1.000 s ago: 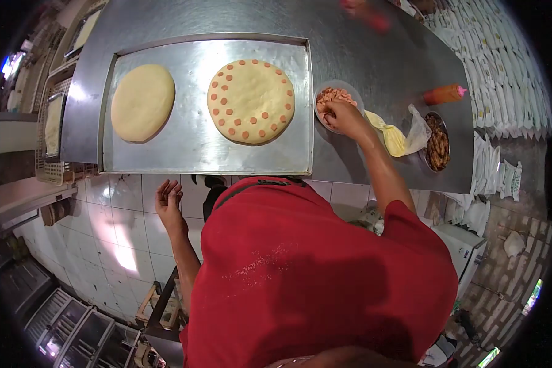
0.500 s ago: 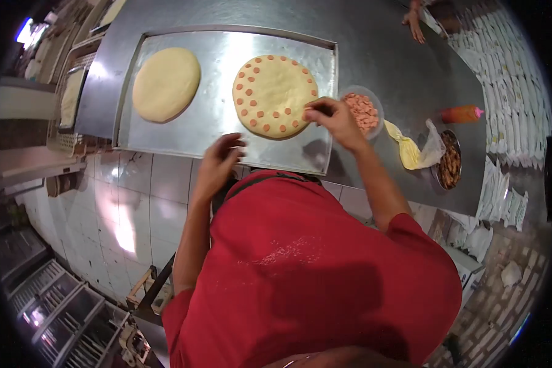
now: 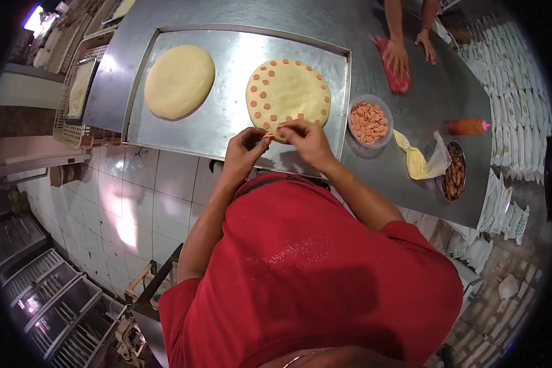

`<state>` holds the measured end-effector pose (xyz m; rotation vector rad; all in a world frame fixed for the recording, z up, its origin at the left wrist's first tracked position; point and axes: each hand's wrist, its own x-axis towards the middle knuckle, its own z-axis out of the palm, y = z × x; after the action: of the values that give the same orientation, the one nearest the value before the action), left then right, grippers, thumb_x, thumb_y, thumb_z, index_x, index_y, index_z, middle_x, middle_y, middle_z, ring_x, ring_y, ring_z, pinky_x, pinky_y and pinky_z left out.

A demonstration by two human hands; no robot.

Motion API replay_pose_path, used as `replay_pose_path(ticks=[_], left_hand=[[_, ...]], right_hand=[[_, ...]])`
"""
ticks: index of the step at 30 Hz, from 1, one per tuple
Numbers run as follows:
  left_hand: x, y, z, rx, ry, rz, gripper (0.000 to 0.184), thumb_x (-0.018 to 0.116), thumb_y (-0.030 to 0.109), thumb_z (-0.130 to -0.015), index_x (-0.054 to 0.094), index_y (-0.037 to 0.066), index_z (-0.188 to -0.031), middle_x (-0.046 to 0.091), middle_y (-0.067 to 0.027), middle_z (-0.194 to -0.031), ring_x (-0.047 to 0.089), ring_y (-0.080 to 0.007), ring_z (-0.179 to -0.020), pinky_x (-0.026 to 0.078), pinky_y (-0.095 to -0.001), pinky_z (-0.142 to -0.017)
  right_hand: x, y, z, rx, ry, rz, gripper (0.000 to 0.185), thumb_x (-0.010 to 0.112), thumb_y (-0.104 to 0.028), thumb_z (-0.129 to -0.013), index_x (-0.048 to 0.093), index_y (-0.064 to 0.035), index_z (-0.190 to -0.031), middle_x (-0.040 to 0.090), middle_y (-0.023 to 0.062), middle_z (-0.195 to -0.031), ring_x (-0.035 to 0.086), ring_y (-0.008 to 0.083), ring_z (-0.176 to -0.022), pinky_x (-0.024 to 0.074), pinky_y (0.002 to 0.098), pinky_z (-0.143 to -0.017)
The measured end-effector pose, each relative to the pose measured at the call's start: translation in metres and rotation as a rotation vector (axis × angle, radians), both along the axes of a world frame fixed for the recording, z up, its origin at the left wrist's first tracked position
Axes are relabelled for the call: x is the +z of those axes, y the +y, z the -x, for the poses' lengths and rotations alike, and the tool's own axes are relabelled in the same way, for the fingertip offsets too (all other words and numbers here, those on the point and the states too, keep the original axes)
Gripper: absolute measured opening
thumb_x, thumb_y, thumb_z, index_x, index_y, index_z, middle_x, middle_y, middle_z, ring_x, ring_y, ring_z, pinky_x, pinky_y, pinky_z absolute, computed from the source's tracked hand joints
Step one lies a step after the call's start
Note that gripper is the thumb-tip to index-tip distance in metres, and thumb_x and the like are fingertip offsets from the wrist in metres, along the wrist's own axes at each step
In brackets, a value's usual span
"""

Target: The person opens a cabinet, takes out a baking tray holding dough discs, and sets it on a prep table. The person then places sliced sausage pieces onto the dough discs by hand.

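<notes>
My left hand (image 3: 244,154) is at the front edge of the right dough round, its thumb and fingertips pinched on small pink sausage slices (image 3: 268,136). Close beside it, my right hand (image 3: 310,144) hangs over the same edge with fingers bent together; what is between them is hidden. Under the hands, the right dough round (image 3: 291,89) carries sausage slices around its border and a second row along its left side. The plain dough round (image 3: 180,81) lies on the left of the metal tray (image 3: 165,136). A clear bowl of cut sausage (image 3: 369,124) stands right of the tray.
At the right of the steel table lie a piping bag of yellow filling (image 3: 416,162), an orange sauce bottle (image 3: 467,126) and a dish of brown strips (image 3: 454,175). Across the table, another person's hand presses a red cloth (image 3: 394,70). White packages (image 3: 512,92) are stacked beyond.
My right hand has moved left and towards me, and my left hand right, so they now meet at the dough's front edge. The other person's hand has come in with a red cloth.
</notes>
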<state>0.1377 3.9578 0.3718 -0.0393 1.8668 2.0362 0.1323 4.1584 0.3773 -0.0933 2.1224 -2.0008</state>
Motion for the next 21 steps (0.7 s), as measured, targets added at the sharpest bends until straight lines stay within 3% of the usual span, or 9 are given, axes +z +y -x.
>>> replay_pose_path(ticks=[2, 5, 8, 13, 16, 17, 19, 21], left_hand=[[0.002, -0.003, 0.001, 0.028, -0.014, -0.01, 0.022, 0.07, 0.014, -0.093, 0.067, -0.003, -0.106, 0.069, -0.0056, -0.092, 0.063, -0.0117, -0.084, 0.051, -0.026, -0.075], [0.003, -0.006, -0.003, 0.064, -0.052, -0.025, 0.022, 0.07, 0.015, -0.093, 0.067, -0.003, -0.105, 0.069, -0.0057, -0.093, 0.063, -0.0121, -0.084, 0.051, -0.0263, -0.076], [0.004, -0.009, -0.003, 0.075, -0.082, -0.033, 0.022, 0.07, 0.015, -0.093, 0.067, -0.003, -0.105, 0.07, -0.0064, -0.095, 0.064, -0.0134, -0.085, 0.052, -0.0275, -0.077], [0.005, -0.01, -0.008, 0.067, -0.08, -0.079, 0.024, 0.071, 0.015, -0.092, 0.066, -0.003, -0.107, 0.07, -0.0071, -0.096, 0.065, -0.0143, -0.087, 0.053, -0.0287, -0.08], [0.007, -0.01, -0.006, 0.054, -0.088, -0.08, 0.025, 0.07, 0.014, -0.093, 0.066, -0.004, -0.11, 0.071, -0.0084, -0.1, 0.066, -0.0145, -0.091, 0.053, -0.0293, -0.085], [0.007, -0.01, -0.005, 0.058, -0.09, -0.076, 0.025, 0.07, 0.014, -0.093, 0.066, -0.004, -0.11, 0.071, -0.0084, -0.1, 0.066, -0.0145, -0.091, 0.053, -0.0293, -0.085], [0.007, -0.007, -0.004, 0.03, -0.084, -0.09, 0.025, 0.069, 0.011, -0.093, 0.067, -0.005, -0.112, 0.071, -0.0094, -0.101, 0.066, -0.0145, -0.093, 0.052, -0.0293, -0.087], [0.008, -0.004, -0.003, -0.001, -0.081, -0.098, 0.025, 0.068, 0.01, -0.093, 0.067, -0.005, -0.113, 0.071, -0.0098, -0.102, 0.066, -0.0146, -0.095, 0.052, -0.0292, -0.088]], right_hand=[[-0.011, 0.026, 0.018, -0.143, -0.107, 0.019, 0.026, 0.069, -0.019, -0.093, 0.07, 0.0041, -0.105, 0.072, 0.0089, -0.09, 0.065, 0.0118, -0.079, 0.0529, 0.0254, -0.072], [-0.015, 0.066, 0.047, -0.217, -0.083, -0.21, 0.03, 0.071, -0.022, -0.089, 0.071, 0.0035, -0.105, 0.072, 0.0109, -0.089, 0.066, 0.0162, -0.076, 0.053, 0.0296, -0.068], [-0.018, 0.084, 0.066, -0.045, 0.005, -0.619, 0.032, 0.072, -0.024, -0.087, 0.071, 0.0036, -0.104, 0.072, 0.014, -0.09, 0.067, 0.022, -0.074, 0.0528, 0.0345, -0.068], [-0.02, 0.081, 0.074, 0.025, 0.001, -0.696, 0.032, 0.071, -0.025, -0.085, 0.071, 0.0043, -0.099, 0.071, 0.0168, -0.089, 0.067, 0.026, -0.073, 0.0524, 0.0368, -0.07], [-0.004, 0.065, 0.065, -0.104, 0.397, -0.963, 0.031, 0.07, -0.024, -0.087, 0.071, 0.005, -0.098, 0.07, 0.016, -0.089, 0.067, 0.0231, -0.076, 0.0521, 0.0343, -0.072], [0.001, 0.055, 0.061, -0.1, 0.396, -0.958, 0.031, 0.07, -0.024, -0.087, 0.071, 0.005, -0.098, 0.07, 0.016, -0.089, 0.067, 0.0231, -0.076, 0.0521, 0.0343, -0.072], [0.012, 0.034, 0.043, 0.111, 0.078, -0.362, 0.029, 0.07, -0.025, -0.09, 0.071, 0.0029, -0.098, 0.07, 0.0136, -0.089, 0.066, 0.0192, -0.08, 0.0508, 0.0315, -0.073], [0.03, 0.015, 0.029, 0.225, -0.018, -0.329, 0.029, 0.07, -0.025, -0.091, 0.07, 0.002, -0.099, 0.07, 0.0111, -0.09, 0.065, 0.017, -0.081, 0.0503, 0.0303, -0.073]])
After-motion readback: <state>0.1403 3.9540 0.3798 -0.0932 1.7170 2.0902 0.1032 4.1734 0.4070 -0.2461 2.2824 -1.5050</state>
